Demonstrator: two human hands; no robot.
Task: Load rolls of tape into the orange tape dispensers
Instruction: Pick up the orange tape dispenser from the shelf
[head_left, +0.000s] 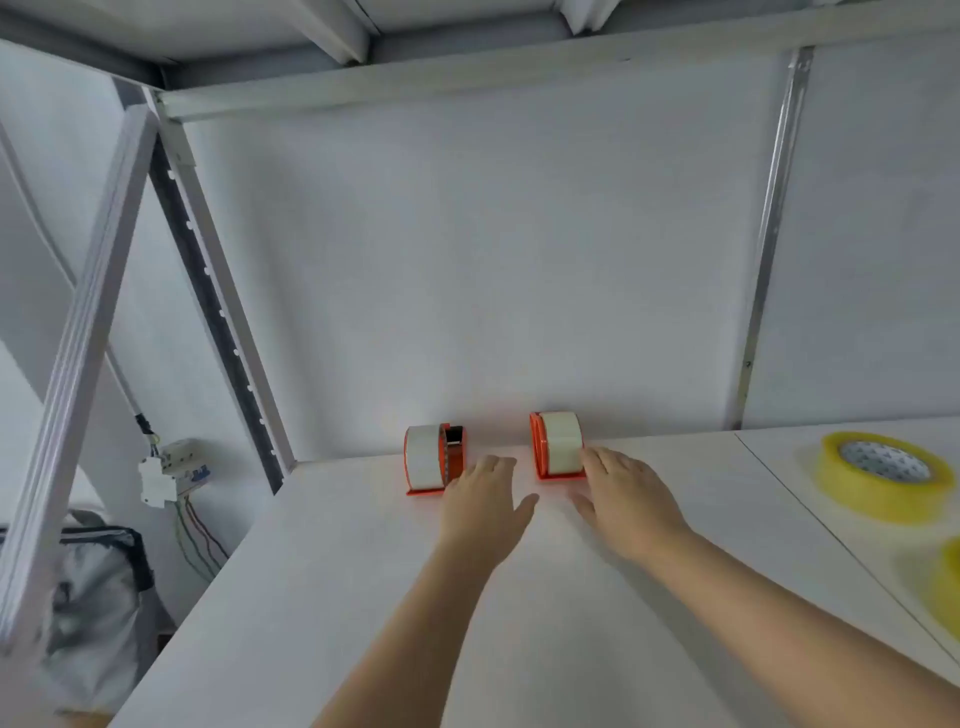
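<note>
Two orange tape dispensers stand at the back of the white table (363, 597), against the wall. The left dispenser (434, 460) holds a whitish roll, and so does the right dispenser (557, 445). My left hand (485, 506) reaches forward, fingers spread, its fingertips just right of the left dispenser, holding nothing. Fingers of my right hand (626, 499) are apart too, with the tips touching or almost touching the near right side of the right dispenser. Neither hand grips anything.
A yellow tape roll (883, 475) lies flat at the right of the table. Part of another yellow roll (948, 587) shows at the right edge. A metal shelf frame (218, 291) rises at the left, with an electrical box (169, 470) and a bag (98, 597) below.
</note>
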